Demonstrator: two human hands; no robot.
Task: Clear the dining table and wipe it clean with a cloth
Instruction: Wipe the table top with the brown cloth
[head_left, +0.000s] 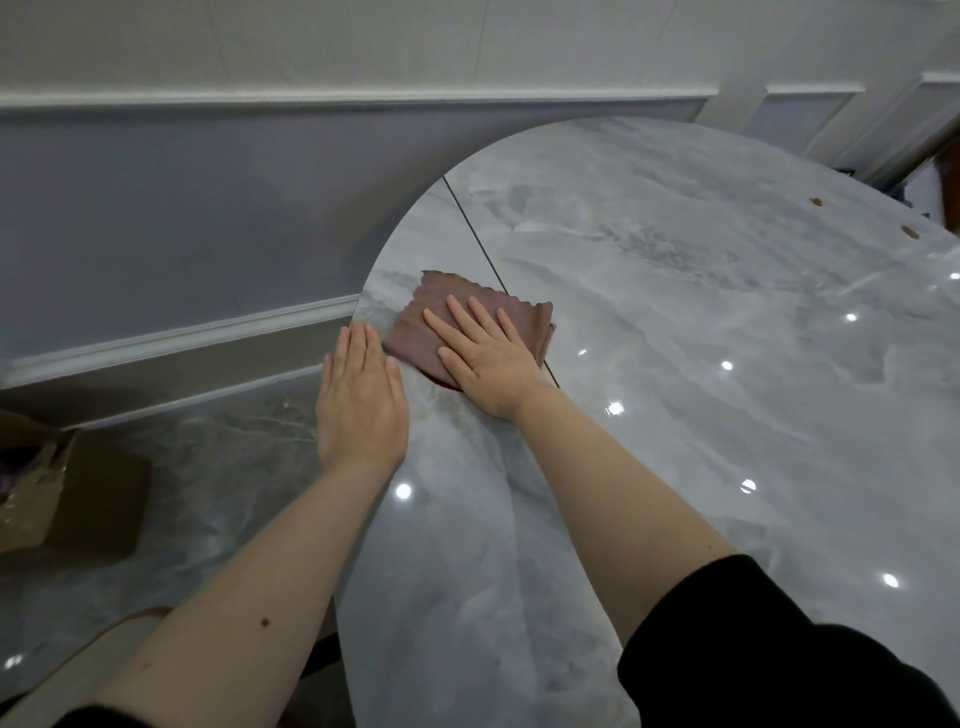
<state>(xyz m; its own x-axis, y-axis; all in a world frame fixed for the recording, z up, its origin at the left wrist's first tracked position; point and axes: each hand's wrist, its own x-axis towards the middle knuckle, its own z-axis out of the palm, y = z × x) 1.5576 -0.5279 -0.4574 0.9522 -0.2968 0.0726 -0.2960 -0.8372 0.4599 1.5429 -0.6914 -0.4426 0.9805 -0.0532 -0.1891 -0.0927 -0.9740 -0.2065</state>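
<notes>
Cardboard box (78, 499): on the floor, well left of the table.
Left hand (361, 410): flat, fingers together, palm down on the table (675, 415) edge, just left of the cloth.
Cloth (447, 317): brown, folded, near the table's left rim.
Right hand (485, 356): fingers spread, pressed flat on the cloth.
Crumbs (910, 232): by the table's far right edge.

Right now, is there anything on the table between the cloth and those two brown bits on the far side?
Nothing visible. The right hand presses the cloth flat near the table's left edge, and only bare marble lies between it and the two brown crumbs at the far right edge.
</notes>
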